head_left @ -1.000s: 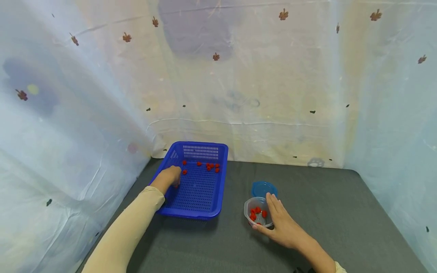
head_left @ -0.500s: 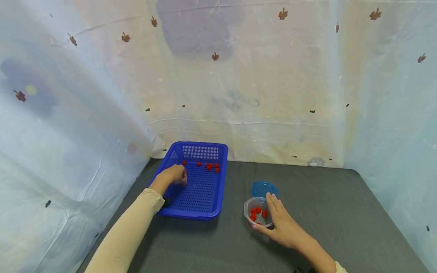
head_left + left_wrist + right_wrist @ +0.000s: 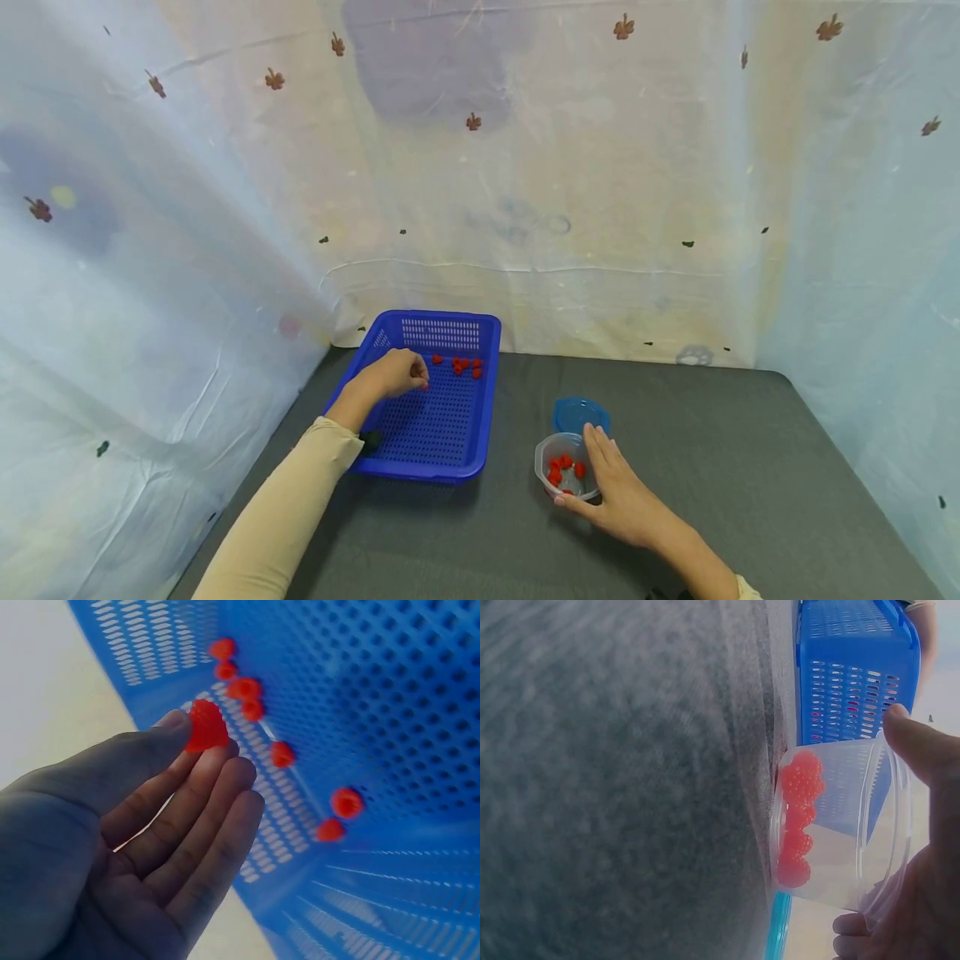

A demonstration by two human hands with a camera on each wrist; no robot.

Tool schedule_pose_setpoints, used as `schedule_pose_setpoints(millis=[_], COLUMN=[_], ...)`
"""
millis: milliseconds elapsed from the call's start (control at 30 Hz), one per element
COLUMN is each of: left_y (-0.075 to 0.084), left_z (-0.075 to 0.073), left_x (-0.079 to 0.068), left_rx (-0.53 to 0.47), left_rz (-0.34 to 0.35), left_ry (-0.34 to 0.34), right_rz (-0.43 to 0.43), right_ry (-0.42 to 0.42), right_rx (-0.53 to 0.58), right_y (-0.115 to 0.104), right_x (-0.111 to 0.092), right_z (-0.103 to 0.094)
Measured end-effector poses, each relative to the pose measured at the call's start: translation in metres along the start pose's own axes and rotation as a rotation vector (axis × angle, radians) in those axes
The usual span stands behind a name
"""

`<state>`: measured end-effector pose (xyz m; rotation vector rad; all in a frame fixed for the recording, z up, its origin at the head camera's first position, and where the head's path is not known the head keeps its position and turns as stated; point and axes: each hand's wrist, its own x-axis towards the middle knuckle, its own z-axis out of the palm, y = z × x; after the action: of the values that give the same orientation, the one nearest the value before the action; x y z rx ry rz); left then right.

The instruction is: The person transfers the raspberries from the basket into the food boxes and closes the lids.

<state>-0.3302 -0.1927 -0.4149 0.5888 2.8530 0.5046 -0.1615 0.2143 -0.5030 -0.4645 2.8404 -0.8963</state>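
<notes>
Over the blue plastic basket [image 3: 423, 469], my left hand [image 3: 393, 373] pinches a red raspberry [image 3: 206, 726] between thumb and index finger; its other fingers extend loosely. Several more raspberries [image 3: 462, 364] lie on the basket's floor toward the far side. At the right, my right hand [image 3: 626, 496] holds a clear plastic container [image 3: 840, 859] by its rim, thumb on the near side and fingers across the other. Inside, several raspberries [image 3: 801, 784] rest on the bottom. Part of the container is hidden under the hand.
A blue lid [image 3: 579, 414] lies just behind the container on the dark grey table [image 3: 510, 542]. The basket's perforated walls rise around the left hand. A pale patterned sheet [image 3: 585, 292] hangs behind the table and along both sides.
My left hand has lifted and shifted rightward and away within the basket, and a raspberry now shows at its fingertips. The right hand and container stay in place.
</notes>
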Motion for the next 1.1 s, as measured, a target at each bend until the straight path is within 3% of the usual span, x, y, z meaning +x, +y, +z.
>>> schedule_pose_setpoints(millis=[367, 833, 1100], left_y=[0.035, 0.084, 0.105], left_z=[-0.004, 0.001, 0.009], left_x=[0.000, -0.006, -0.014], left_rx=[-0.133, -0.185, -0.210], left_rz=[0.105, 0.237, 0.261], left_ry=[0.047, 0.096, 0.105], right_rz=[-0.002, -0.013, -0.009], right_ry=[0.007, 0.013, 0.018], right_rx=[-0.001, -0.018, -0.026], right_y=[0.000, 0.000, 0.000], right_x=[0.001, 0.001, 0.001], right_z=[0.001, 0.000, 0.000])
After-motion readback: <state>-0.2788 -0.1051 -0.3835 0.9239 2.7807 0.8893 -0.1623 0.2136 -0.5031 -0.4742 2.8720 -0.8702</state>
